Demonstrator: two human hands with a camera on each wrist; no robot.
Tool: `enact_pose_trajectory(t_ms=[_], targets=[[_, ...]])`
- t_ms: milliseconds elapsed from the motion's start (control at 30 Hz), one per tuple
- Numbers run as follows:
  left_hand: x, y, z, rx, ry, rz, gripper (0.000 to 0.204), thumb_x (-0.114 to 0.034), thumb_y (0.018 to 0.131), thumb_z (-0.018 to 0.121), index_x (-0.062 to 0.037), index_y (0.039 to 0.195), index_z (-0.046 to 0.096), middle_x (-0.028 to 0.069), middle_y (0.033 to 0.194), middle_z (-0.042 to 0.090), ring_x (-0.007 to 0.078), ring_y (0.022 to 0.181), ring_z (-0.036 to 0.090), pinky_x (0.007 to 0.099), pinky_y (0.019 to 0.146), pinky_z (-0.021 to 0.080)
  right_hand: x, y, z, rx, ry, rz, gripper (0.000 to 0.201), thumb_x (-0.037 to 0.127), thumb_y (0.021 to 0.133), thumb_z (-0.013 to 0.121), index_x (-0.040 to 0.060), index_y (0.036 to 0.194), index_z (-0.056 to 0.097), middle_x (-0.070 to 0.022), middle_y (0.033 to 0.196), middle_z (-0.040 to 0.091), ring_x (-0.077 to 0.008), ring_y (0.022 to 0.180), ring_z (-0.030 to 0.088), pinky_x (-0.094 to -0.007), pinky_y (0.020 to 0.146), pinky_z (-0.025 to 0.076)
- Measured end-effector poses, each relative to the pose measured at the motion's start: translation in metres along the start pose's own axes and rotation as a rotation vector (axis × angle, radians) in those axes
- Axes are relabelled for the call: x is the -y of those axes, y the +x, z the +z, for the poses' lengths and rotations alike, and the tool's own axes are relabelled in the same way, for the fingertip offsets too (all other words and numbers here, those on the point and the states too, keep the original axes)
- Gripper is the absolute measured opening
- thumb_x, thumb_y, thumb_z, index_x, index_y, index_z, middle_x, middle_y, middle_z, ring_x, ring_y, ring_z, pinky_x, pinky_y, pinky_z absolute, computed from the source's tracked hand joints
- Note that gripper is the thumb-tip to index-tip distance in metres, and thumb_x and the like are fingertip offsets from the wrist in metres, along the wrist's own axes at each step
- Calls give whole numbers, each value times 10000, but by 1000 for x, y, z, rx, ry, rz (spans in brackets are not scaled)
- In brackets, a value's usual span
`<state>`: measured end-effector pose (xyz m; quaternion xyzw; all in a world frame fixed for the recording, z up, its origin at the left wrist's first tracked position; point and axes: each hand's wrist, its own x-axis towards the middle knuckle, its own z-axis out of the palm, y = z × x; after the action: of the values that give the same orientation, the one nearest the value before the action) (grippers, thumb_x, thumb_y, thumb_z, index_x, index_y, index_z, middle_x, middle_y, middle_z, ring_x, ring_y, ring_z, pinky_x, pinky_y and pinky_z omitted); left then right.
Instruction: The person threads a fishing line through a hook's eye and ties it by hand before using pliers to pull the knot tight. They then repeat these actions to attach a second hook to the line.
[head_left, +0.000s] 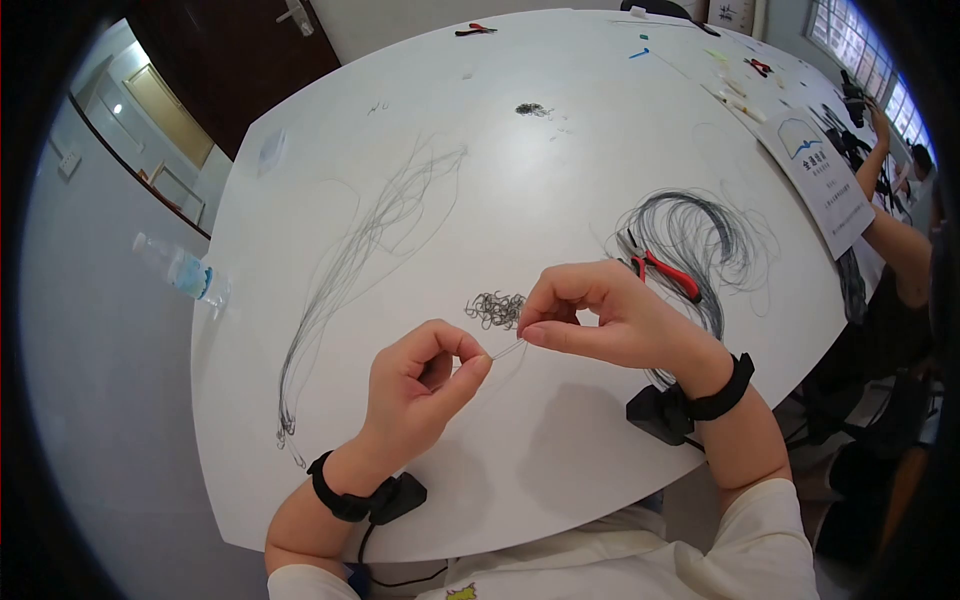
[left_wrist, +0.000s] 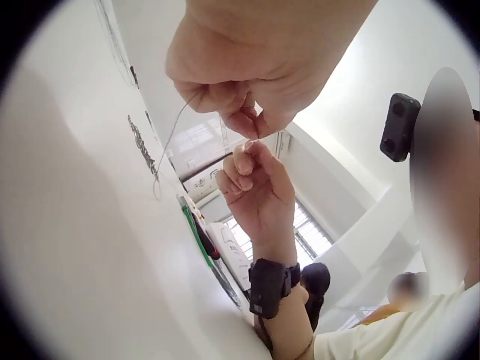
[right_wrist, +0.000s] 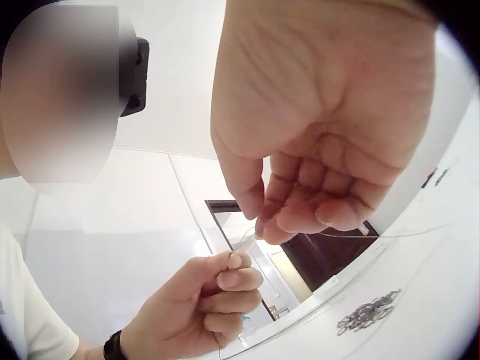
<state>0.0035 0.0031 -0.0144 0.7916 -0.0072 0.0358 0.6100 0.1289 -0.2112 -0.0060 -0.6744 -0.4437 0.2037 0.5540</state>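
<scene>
Both hands hover just above the white table [head_left: 560, 140], holding one thin wire strand [head_left: 506, 349] between them. My left hand [head_left: 481, 364] pinches one end between thumb and forefinger. My right hand [head_left: 526, 331] pinches the other end, its remaining fingers curled. In the left wrist view the left hand [left_wrist: 252, 127] and right hand [left_wrist: 247, 150] nearly meet, and the wire [left_wrist: 174, 129] trails toward the table. The right wrist view shows the right hand [right_wrist: 262, 233] above the left hand [right_wrist: 232, 259]. A small pile of dark wire rings [head_left: 495, 309] lies just behind the hands.
Red-handled pliers [head_left: 666, 273] lie on a curved bundle of dark wires [head_left: 695, 232] at the right. Long loose strands [head_left: 365, 245] spread to the left. A water bottle [head_left: 182, 270] stands beyond the left edge. A printed sheet [head_left: 818, 172] and another person's arm [head_left: 895, 235] are at far right.
</scene>
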Motion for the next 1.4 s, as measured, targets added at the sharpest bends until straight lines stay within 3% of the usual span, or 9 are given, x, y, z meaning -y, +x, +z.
enact_pose_trajectory(t_ms=[100,167,400,500,700,867,1000,1167,1400], targets=[[0,0,1,-44,42,140,57,-44,866,691,-48,870,634,-77,718,548,0,541,305,189,490,243,-7,1,4,4,114,-31,118,129,927,669,13,940,687,-5,807,675,-51,694,540,-215,622,412],[-4,0,-1,-51,107,212,68,-30,854,698,-52,867,635,-62,735,572,6,537,319,193,483,254,-7,1,6,-30,187,74,120,133,931,671,14,940,688,1,820,671,-47,697,536,-216,621,410],[-10,2,-1,-114,351,582,153,41,804,695,-64,868,604,-18,799,622,17,562,369,184,482,257,0,1,8,20,154,-34,137,158,920,687,21,917,680,19,742,625,-37,648,478,-202,579,369],[-14,-1,2,-148,343,597,157,46,807,695,-62,876,605,-4,818,632,20,574,378,188,481,264,-4,2,12,12,248,-38,82,93,893,719,19,916,692,4,795,654,-43,684,512,-212,609,390],[-17,-3,4,-167,333,561,139,40,833,678,-58,892,600,5,844,629,16,563,348,183,487,258,-4,3,18,-13,193,-149,151,176,900,723,34,877,678,-1,875,646,-30,643,478,-204,578,368],[-17,-2,4,-196,346,536,125,33,841,674,-57,885,597,-14,804,589,12,559,322,185,491,242,4,2,26,-214,-6,-199,103,141,904,686,40,916,674,-46,1016,667,-41,563,503,-202,554,403],[-16,-1,3,-227,354,512,120,30,844,674,-55,879,598,-32,779,550,8,561,313,187,492,230,8,0,29,-189,170,-130,104,128,918,658,31,953,676,-62,991,682,-40,556,540,-196,555,419],[-13,-2,2,-211,275,466,113,34,859,664,-46,889,590,-36,793,545,0,570,319,183,498,232,-2,1,30,-72,342,-63,125,111,928,682,3,991,674,-48,868,686,-56,744,627,-201,622,475],[-11,-3,2,-188,211,438,93,32,884,645,-38,897,585,-38,804,548,-3,583,334,178,510,241,-5,2,49,-111,490,-11,61,44,922,687,0,955,660,-31,858,657,-73,767,594,-218,698,488]])
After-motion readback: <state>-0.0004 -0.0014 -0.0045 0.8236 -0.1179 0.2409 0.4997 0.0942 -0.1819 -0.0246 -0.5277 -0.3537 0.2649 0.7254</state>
